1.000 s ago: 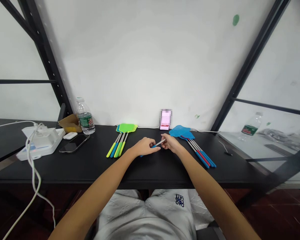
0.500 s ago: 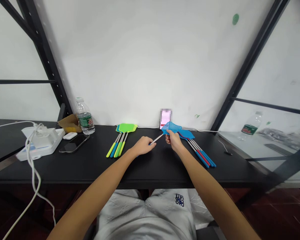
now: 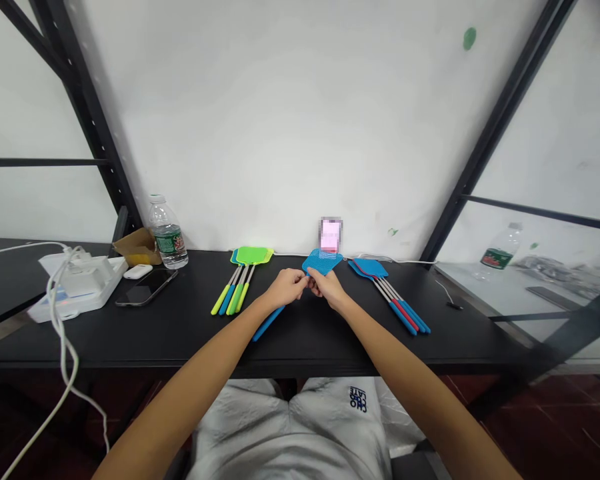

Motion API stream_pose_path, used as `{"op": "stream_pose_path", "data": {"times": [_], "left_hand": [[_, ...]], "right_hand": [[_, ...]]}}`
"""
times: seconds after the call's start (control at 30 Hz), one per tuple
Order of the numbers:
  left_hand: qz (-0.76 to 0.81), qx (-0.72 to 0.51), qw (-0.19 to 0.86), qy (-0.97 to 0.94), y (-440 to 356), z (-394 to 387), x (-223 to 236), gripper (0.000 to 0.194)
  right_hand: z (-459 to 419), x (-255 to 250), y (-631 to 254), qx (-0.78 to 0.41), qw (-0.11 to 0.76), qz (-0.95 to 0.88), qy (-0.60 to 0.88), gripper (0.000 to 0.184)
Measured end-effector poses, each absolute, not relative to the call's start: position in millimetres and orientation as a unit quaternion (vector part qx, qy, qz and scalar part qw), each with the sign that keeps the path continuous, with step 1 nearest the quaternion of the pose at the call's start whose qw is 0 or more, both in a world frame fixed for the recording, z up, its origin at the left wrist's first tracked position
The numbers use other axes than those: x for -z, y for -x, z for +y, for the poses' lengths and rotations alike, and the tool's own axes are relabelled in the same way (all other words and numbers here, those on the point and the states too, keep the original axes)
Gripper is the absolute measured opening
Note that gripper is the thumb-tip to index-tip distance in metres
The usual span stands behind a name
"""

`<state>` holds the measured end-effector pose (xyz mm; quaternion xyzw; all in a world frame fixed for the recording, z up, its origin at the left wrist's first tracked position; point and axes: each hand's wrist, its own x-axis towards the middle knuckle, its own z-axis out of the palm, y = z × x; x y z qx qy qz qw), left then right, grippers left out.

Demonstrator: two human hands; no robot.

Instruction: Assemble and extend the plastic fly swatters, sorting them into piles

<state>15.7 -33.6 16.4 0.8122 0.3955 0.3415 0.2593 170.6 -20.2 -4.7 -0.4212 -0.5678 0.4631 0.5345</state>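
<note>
Both my hands meet at the middle of the black table (image 3: 130, 333) on one blue fly swatter (image 3: 321, 261). My left hand (image 3: 288, 287) is closed round its shaft, and the blue handle sticks out toward me below that hand. My right hand (image 3: 325, 288) pinches the shaft just under the blue mesh head, which points at the wall. To the left lies a bundle of green fly swatters (image 3: 240, 283) with yellow, blue and green handles. On the right lies a bundle of blue fly swatters (image 3: 387, 293) with blue and red handles.
A pink phone (image 3: 331, 235) leans on the wall behind my hands. At the left stand a water bottle (image 3: 166, 233), a cardboard box (image 3: 137, 247), an earbud case (image 3: 138, 271), a dark phone (image 3: 145, 288) and a white charger block with cables (image 3: 80, 283). Black rack posts flank the table.
The swatter's shaft has shortened: my hands came together, the blue head slid left toward the table's middle, and the blue handle now sticks out below my left hand.
</note>
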Motion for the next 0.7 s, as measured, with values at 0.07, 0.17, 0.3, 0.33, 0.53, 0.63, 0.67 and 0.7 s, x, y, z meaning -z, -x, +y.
{"op": "stream_pose_path", "data": {"times": [0.07, 0.17, 0.3, 0.33, 0.53, 0.63, 0.67, 0.7], "left_hand": [[0.391, -0.342, 0.254, -0.816, -16, -33, -16, 0.032], [0.388, -0.348, 0.241, -0.819, -16, -32, -15, 0.03], [0.384, -0.353, 0.221, -0.824, -17, -31, -15, 0.033], [0.384, -0.354, 0.219, -0.824, -17, -31, -15, 0.033], [0.385, -0.362, 0.214, -0.822, -18, -29, -16, 0.034], [0.386, -0.363, 0.213, -0.821, -19, -28, -15, 0.035], [0.387, -0.363, 0.214, -0.82, -19, -28, -15, 0.035], [0.388, -0.365, 0.215, -0.819, -20, -28, -15, 0.035]], "right_hand": [[-22, 6, -166, -0.473, 0.538, -0.562, 0.414, 0.033], [-23, 6, -165, -0.49, 0.543, -0.54, 0.416, 0.036], [-22, 4, -167, -0.505, 0.544, -0.53, 0.411, 0.04], [-21, 3, -168, -0.504, 0.545, -0.532, 0.407, 0.041], [-19, 2, -172, -0.48, 0.547, -0.555, 0.403, 0.043], [-17, 2, -174, -0.47, 0.548, -0.562, 0.405, 0.044], [-16, 2, -174, -0.466, 0.547, -0.565, 0.404, 0.044], [-15, 2, -175, -0.461, 0.547, -0.571, 0.403, 0.045]]}}
